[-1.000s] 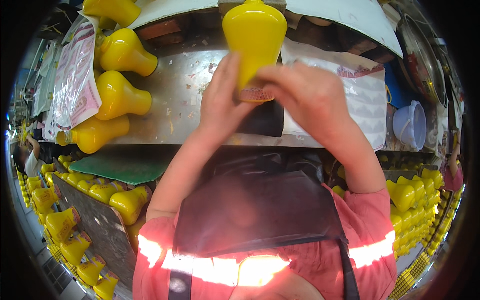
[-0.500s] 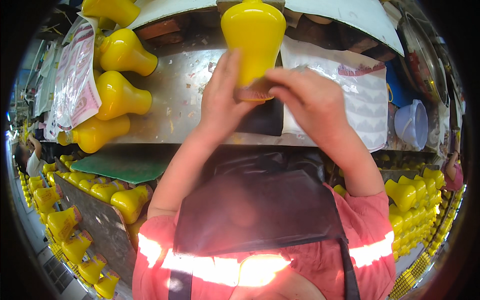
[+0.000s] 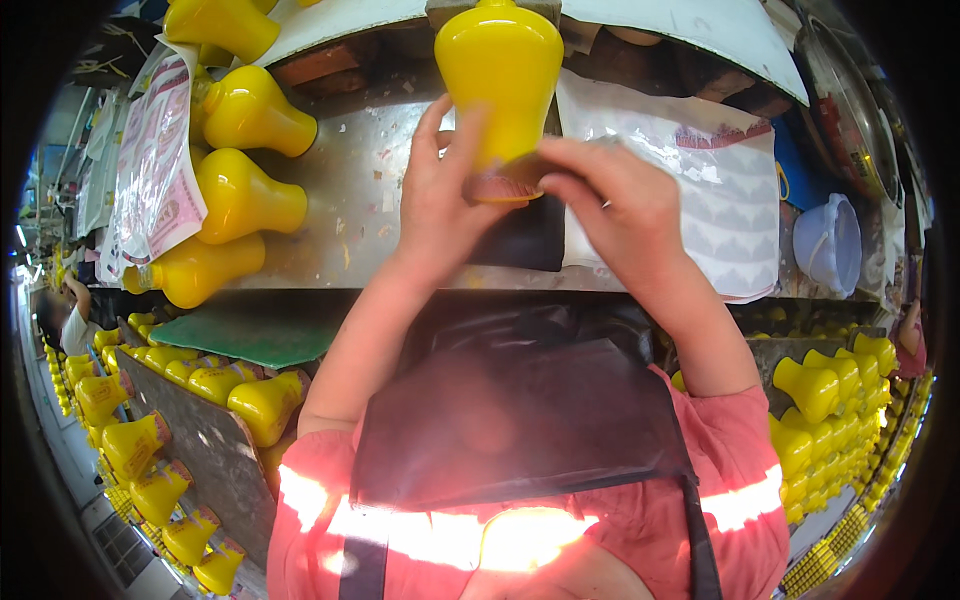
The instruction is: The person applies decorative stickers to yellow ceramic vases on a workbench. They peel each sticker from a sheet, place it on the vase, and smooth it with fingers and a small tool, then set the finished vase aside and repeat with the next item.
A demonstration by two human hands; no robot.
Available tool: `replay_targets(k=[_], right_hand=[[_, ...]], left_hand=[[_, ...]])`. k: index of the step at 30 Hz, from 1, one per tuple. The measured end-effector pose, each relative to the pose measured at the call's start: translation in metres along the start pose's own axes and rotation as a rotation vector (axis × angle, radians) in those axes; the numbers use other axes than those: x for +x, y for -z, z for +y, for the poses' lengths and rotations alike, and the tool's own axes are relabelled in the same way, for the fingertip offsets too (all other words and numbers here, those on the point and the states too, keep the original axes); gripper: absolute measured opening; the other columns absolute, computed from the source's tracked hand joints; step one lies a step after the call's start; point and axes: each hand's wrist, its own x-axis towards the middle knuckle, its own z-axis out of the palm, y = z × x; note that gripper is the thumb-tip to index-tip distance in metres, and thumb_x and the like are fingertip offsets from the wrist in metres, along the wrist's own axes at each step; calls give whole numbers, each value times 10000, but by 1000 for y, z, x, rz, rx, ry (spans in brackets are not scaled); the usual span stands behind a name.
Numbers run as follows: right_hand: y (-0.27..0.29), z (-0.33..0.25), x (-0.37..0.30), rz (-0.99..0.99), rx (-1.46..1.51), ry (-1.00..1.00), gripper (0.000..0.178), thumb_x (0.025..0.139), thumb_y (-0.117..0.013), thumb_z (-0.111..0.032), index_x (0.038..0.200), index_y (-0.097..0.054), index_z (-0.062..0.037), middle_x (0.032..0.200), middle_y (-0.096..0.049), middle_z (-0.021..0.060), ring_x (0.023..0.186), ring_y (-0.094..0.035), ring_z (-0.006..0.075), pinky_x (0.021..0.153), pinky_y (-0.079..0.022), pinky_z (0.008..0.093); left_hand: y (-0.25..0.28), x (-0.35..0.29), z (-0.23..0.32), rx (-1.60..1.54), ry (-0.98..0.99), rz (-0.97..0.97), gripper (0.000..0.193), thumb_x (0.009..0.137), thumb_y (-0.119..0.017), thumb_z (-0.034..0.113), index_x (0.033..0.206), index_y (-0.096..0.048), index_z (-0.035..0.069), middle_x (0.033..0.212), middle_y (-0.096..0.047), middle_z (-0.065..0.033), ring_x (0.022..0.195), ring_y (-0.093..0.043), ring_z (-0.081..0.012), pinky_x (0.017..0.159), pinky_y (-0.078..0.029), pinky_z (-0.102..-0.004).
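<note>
A glossy yellow vase-shaped bottle [image 3: 500,70] lies with its wide base towards me, its neck at a block at the far edge of the bench. A reddish patterned decal band [image 3: 497,188] runs around the base end. My left hand [image 3: 440,185] cups the left side of that end, its thumb by the base rim and its fingers slightly blurred. At the band's right edge, my right hand [image 3: 620,195] has its thumb and index finger closed together. Whatever lies between those fingertips is too small to make out clearly.
Several yellow bottles [image 3: 250,195] lie at left beside a pink printed sheet [image 3: 160,195]. Right of the bottle is a white decal sheet [image 3: 670,200], then a pale blue bucket [image 3: 828,245]. Racks of bottles flank me, with a green board [image 3: 240,340] at left. Another person [image 3: 72,320] is far left.
My left fingers have spread and shifted along the bottle's side. My right hand stays at the band's right edge, thumb and index finger close together. The whole view has shifted slightly.
</note>
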Motion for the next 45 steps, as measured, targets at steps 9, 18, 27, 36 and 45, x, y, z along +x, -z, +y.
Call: replay_targets(k=[9, 18, 27, 36, 45], right_hand=[[-2, 3, -2, -62, -5, -7, 360, 810, -820, -35, 1155, -732, -89, 913, -745, 103, 761, -707, 263, 673, -563, 328], [-3, -16, -15, -12, 38, 194, 289, 748, -822, 42, 977, -750, -119, 947, -742, 95, 807, -716, 252, 688, -559, 306], [4, -27, 11, 97, 231, -227, 238, 814, -798, 18, 1037, -732, -37, 940, -750, 67, 819, -694, 167, 746, -545, 299], [-5, -34, 23, 206, 668, -613, 180, 899, -736, -30, 1079, -724, -22, 943, -739, 47, 796, -634, 99, 765, -523, 253], [-2, -37, -1, 174, 575, -434, 301, 831, -826, 28, 1108, -721, -28, 1023, -743, 79, 853, -678, 126, 736, -521, 246]], left_hand=[[-5, -2, 6, -49, 59, 25, 1143, 730, -928, 171, 1637, -235, 99, 1579, -390, -229, 1419, -452, -402, 1141, -424, -443], [2, 4, -5, -355, 203, -22, 1080, 731, -911, 144, 1623, -302, 134, 1551, -438, -209, 1374, -523, -348, 1076, -498, -418], [16, 2, 8, -1029, 357, -48, 1055, 847, -732, -42, 1675, -97, 118, 1556, -447, -136, 1360, -522, -245, 1119, -448, -380], [18, -3, 12, -1453, 416, -73, 1060, 922, -782, 304, 1676, -43, 207, 1643, -342, -100, 1453, -440, -271, 1142, -443, -443], [17, -5, 18, -1543, 427, -39, 1050, 929, -779, 296, 1677, -46, 223, 1648, -334, -85, 1476, -403, -284, 1171, -403, -463]])
